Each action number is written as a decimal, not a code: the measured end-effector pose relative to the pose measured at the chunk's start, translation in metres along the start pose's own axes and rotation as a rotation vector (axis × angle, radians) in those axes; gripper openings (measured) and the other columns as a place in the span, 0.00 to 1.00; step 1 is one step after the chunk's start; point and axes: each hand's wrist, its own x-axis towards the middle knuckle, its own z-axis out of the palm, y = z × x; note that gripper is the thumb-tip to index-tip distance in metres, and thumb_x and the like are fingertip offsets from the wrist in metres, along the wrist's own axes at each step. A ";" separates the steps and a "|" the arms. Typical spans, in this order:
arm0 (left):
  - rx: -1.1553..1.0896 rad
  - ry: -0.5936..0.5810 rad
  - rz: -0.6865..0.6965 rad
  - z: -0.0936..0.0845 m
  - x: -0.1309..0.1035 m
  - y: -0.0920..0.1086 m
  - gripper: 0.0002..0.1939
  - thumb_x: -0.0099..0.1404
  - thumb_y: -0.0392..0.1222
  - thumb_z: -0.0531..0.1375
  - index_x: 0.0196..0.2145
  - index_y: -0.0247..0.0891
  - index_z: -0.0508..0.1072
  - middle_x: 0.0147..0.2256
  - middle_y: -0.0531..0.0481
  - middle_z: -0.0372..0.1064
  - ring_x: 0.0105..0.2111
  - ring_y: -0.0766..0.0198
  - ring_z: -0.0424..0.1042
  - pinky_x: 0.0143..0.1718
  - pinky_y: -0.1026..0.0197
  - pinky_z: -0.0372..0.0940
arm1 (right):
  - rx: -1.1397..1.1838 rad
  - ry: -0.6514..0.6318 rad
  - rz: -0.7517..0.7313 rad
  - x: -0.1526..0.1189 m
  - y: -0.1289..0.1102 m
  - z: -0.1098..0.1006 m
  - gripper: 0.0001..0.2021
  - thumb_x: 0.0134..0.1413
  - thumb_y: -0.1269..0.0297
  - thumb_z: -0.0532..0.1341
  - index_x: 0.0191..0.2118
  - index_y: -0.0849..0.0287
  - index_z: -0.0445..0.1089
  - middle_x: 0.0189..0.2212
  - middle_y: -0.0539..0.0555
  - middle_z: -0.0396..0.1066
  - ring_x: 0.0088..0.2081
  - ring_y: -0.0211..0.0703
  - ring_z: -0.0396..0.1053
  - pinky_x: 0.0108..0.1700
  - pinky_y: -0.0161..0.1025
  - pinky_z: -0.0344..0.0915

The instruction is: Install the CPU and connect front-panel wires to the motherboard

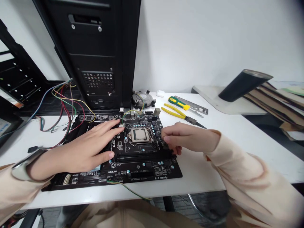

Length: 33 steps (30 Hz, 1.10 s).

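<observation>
A black motherboard (pixel 137 171) lies flat on the white table, its silver processor (pixel 139 135) exposed in the socket. My left hand (pixel 92 145) rests on the left part of the board, palm down with the fingers spread. At the board's right edge, my right hand (pixel 178 137) is closed, fingers curled beside the end of the long black memory slots (pixel 144 155). What its fingertips grip, if anything, is hidden. Behind the board sits a round cooler fan (pixel 142 100), with a thin multicoloured cable running from it onto the board near my left fingertips.
A tall black computer case (pixel 102 63) stands behind the board, with loose coloured wires (pixel 67 110) at its left. Yellow-handled pliers (pixel 174 110), a green-and-yellow screwdriver (pixel 178 103) and a metal plate (pixel 200 107) lie at the back right. Farther right are a dark cup (pixel 242 85) and stacked papers (pixel 273 104).
</observation>
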 end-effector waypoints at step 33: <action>0.014 0.007 0.038 0.000 0.002 -0.002 0.37 0.66 0.57 0.52 0.65 0.34 0.47 0.66 0.31 0.40 0.64 0.39 0.43 0.59 0.37 0.51 | 0.239 -0.148 0.189 0.001 0.002 0.000 0.19 0.50 0.48 0.60 0.27 0.58 0.55 0.17 0.48 0.71 0.18 0.34 0.69 0.21 0.31 0.64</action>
